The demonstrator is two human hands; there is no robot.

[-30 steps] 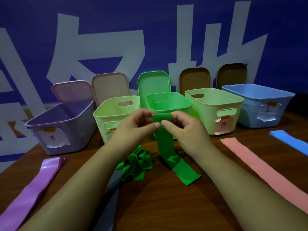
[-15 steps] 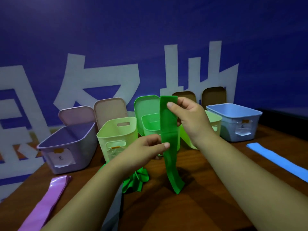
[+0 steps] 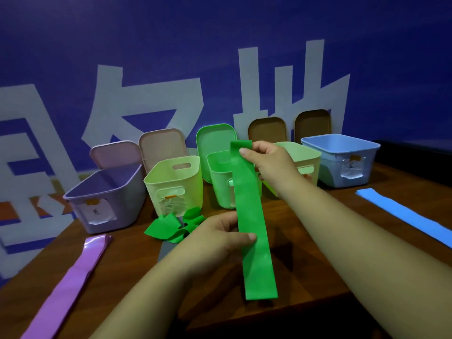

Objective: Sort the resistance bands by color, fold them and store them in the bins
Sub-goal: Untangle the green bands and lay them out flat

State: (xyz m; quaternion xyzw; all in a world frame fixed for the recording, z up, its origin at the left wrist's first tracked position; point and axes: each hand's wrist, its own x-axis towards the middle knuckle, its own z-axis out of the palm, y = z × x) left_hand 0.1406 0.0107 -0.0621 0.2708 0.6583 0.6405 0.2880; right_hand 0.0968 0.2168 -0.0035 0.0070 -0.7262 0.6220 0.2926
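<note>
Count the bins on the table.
5, left to right: purple bin, pale green bin, bright green bin, second pale bin behind the right hand, blue bin.

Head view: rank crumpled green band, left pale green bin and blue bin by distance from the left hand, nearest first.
From the left hand, pinching the flat green band:
1. Crumpled green band, just left of it.
2. Pale green bin, behind that band.
3. Blue bin, far right.
</note>
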